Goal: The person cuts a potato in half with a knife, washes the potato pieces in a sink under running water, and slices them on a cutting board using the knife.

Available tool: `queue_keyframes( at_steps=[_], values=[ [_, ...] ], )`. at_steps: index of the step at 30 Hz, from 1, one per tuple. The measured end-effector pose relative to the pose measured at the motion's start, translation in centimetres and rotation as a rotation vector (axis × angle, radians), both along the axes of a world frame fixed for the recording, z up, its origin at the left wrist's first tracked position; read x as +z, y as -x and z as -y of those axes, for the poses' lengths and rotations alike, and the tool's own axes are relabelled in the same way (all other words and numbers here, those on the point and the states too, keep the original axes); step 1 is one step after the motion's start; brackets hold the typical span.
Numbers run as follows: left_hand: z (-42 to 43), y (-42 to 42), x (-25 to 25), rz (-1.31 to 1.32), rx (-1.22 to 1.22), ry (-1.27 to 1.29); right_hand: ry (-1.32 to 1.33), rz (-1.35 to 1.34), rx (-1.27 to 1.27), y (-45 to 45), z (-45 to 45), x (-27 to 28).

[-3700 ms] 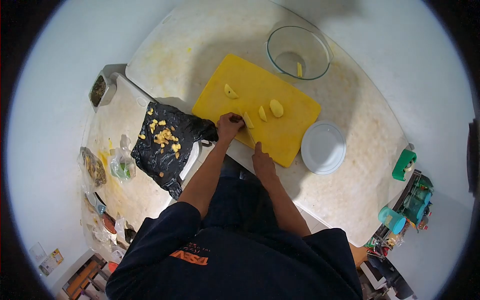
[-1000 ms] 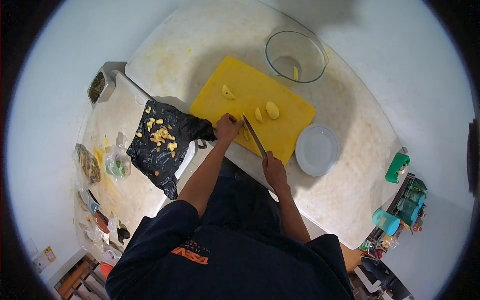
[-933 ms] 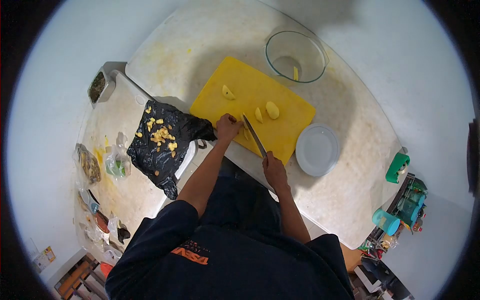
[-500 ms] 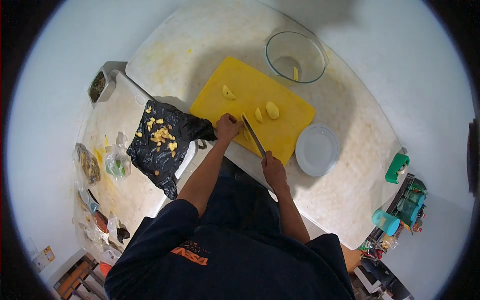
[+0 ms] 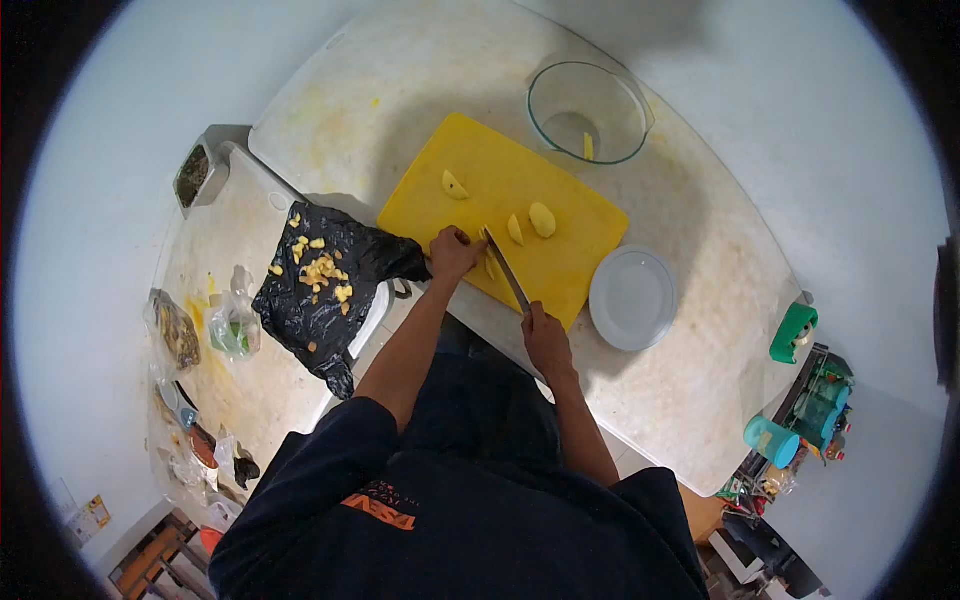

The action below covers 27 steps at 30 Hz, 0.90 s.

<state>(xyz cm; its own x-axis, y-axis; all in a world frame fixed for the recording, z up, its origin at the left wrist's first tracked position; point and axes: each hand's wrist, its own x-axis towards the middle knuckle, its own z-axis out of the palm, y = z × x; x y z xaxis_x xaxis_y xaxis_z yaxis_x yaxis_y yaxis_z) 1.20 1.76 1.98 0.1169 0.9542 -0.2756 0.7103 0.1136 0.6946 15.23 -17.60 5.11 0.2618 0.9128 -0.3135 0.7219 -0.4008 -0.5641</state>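
My right hand grips a knife, its blade slanting up and left across the yellow cutting board. Fingers curled, my left hand holds a potato piece at the board's near-left edge, right beside the blade's tip. Most of that piece is hidden by the fingers. A cut potato strip lies just below the blade. Farther up the board are a potato wedge, a thinner wedge and a larger potato piece.
A glass bowl holding a potato strip stands beyond the board. At its right lies a white plate. Left of the board, a black plastic bag carries potato peelings. Bagged items and a metal container sit farther left.
The view has shifted very slightly. Both hands, the knife and the potato pieces stay in nearly the same places.
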Motion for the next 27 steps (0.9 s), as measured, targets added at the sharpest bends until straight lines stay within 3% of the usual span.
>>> queue_keyframes(
  at_steps=[11,14,23,27],
  values=[
    [-0.2,0.5,-0.1,0.201,0.091,0.183,-0.025,-0.013,0.004,0.1,0.4,-0.2],
    [-0.3,0.4,0.1,0.132,0.075,0.159,0.081,-0.007,-0.013,0.3,-0.1,0.4],
    [-0.2,0.4,0.2,0.166,0.087,0.183,0.041,-0.004,0.017,0.5,0.1,-0.4],
    [-0.1,0.5,0.6,0.094,0.028,0.082,0.068,-0.018,0.019,0.6,-0.1,-0.1]
  ],
)
